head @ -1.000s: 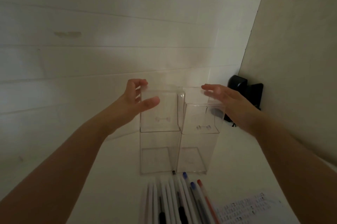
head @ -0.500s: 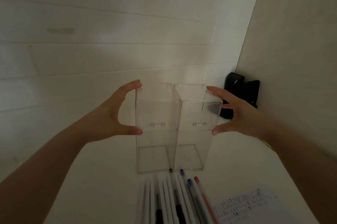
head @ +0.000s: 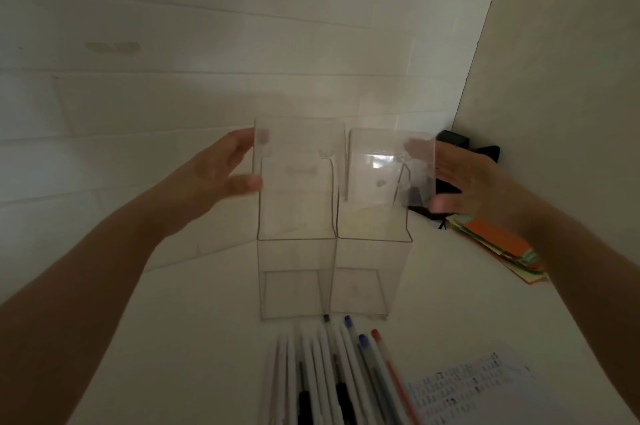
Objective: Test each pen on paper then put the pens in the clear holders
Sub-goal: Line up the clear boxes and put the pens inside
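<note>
Two tall clear holders stand side by side on the white table, the left holder (head: pixel 294 251) and the right holder (head: pixel 370 251), both with nothing in them. My left hand (head: pixel 207 182) grips the left holder's upper left edge, thumb in front and fingers behind. My right hand (head: pixel 478 182) grips the right holder's upper right edge the same way, its fingers showing through the plastic. A row of several pens (head: pixel 329 372), white-barrelled with black, blue and red ends, lies in front of the holders. A printed paper (head: pixel 478 390) lies at the bottom right.
A white panelled wall rises just behind the holders and a beige side wall closes the right. In that corner sits a black object (head: pixel 453 140). A stack of coloured paper sheets (head: pixel 498 244) lies under my right forearm.
Both hands keep hold of the holders' upper sides. A small gap has opened between the two holders' tops. The view has shifted, bringing the coloured sheets into sight.
</note>
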{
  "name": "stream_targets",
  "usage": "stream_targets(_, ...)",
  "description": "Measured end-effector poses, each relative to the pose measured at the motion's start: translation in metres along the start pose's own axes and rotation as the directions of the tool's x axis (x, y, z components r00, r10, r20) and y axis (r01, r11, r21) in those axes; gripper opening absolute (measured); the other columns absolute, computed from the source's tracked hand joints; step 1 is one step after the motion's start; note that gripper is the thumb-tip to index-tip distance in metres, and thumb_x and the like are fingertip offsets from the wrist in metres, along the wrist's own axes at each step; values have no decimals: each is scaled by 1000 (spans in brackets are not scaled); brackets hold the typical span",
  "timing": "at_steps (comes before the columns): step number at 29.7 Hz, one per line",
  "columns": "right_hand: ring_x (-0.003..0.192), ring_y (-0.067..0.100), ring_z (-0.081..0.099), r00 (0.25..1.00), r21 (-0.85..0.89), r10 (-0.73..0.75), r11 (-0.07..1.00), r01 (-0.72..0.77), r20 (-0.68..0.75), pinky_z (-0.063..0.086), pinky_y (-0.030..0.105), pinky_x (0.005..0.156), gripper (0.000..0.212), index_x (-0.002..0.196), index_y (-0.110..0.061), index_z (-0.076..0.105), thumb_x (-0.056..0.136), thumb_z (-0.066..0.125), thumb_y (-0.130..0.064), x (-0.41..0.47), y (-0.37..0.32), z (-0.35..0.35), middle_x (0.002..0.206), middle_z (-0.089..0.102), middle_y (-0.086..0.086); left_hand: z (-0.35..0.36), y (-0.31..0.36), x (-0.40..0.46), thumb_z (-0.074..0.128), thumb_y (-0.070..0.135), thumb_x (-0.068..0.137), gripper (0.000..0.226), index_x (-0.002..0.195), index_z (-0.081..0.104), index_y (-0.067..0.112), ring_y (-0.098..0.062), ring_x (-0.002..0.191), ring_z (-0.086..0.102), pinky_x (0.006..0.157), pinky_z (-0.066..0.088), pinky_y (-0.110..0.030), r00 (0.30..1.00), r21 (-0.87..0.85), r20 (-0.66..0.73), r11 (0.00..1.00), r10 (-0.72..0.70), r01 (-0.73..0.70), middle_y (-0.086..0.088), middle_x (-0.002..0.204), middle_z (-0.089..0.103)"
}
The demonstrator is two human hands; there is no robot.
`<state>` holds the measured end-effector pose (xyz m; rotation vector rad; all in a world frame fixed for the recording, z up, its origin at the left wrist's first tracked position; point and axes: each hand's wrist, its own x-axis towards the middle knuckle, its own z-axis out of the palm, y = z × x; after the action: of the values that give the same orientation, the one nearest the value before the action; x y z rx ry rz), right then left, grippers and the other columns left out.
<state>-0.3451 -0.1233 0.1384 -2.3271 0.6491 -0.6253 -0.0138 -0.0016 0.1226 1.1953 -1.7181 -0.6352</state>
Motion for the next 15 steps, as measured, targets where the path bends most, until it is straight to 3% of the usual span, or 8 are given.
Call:
stream_targets(1,127,-4,40,997,-48,1,999,2,73,37,14,101,74,125,-41,45,57,75,-42,-6,8,-5,136,46,-20,1,-1,6,62,65,67,76,128,44,24,4,119,44,101,36,-21,999,23,-45,1000,0,1,13,131,49)
stream_targets(3,126,9,46,985,60,134,990,-128,-112,43,23,98,65,113,-39,55,55,80,-53,2,42,-30,130,54,-12,6,-1,20,44,76,71,68,118,53,28,3,117,47,111,25,-31,986,-51,-161,998,-38,31,15,120,55)
stream_targets(5,118,13,54,971,105,118,990,-98,-206,48,24,88,46,108,-36,59,70,65,-60,15,44,-26,119,61,-7,13,4,36,28,85,63,76,101,60,27,-6,113,52,112,20,-33,955,-241,-256,967,-148,85,8,103,61)
stream_targets(6,113,12,57,975,138,95,988,-68,-199,48,24,88,48,110,-31,60,79,46,-65,24,20,-10,113,64,-5,16,10,43,21,82,64,77,96,61,25,-9,107,55,111,23,-33,931,-275,-303,954,-202,118,5,93,61)
stream_targets(8,103,15,62,921,258,237,953,-159,-310,45,33,93,74,108,-20,63,81,19,-73,44,-13,0,102,68,3,17,18,56,9,79,72,81,93,61,20,-15,94,58,107,32,-35,883,-262,-366,943,-293,204,0,84,59)
stream_targets(10,95,20,66,899,300,310,929,-217,-310,45,40,92,87,104,-14,65,77,13,-78,55,-21,-3,95,70,8,15,21,63,4,79,74,88,95,62,16,-20,92,60,101,37,-38,857,-232,-370,928,-360,290,-3,87,60)
stream_targets(15,83,26,69,799,347,546,821,-453,-250,52,42,80,99,98,-11,66,67,11,-88,81,-35,-9,92,71,12,11,23,73,7,82,71,93,101,60,13,-27,89,65,89,47,-42,805,-214,-364,883,-468,417,-8,91,64)
